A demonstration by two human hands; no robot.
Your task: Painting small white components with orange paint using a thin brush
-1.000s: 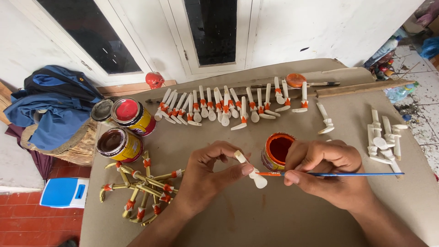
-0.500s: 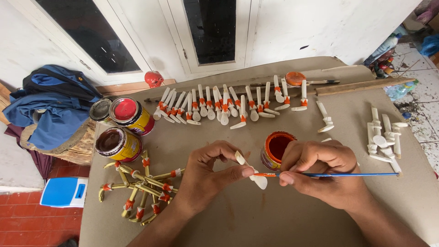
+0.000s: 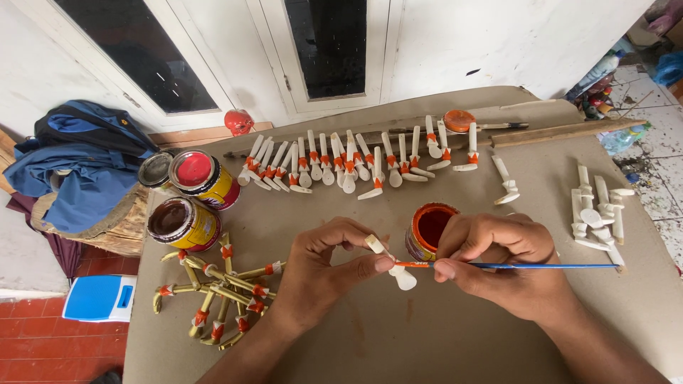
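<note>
We see our left hand [image 3: 324,267] pinched closed around a small cream-white wooden peg with a rounded spoon-like end [image 3: 390,262], held just above the brown cardboard-covered tabletop [image 3: 441,341]. The peg's long axis runs diagonally, upper end toward the left fingers, rounded end pointing down and toward our right side. Our right hand [image 3: 505,263] is closed in a pen grip on a thin paintbrush with a blue handle [image 3: 541,266], which lies almost level, handle out to the right and orange-loaded tip touching the middle of the peg. So the peg sits directly left of the brush tip, and the two hands are near each other, almost meeting

Just behind the brush stands a small open tin of orange paint [image 3: 429,231], beside the right hand's knuckles. Farther back lies a long row of white pegs with orange bands [image 3: 356,163]. To the right rests a cluster of unpainted white pegs [image 3: 596,213]. At left we see two larger tins, red [image 3: 203,178] and brown [image 3: 181,224], and a heap of yellow pegs with orange bands [image 3: 217,295]
</note>
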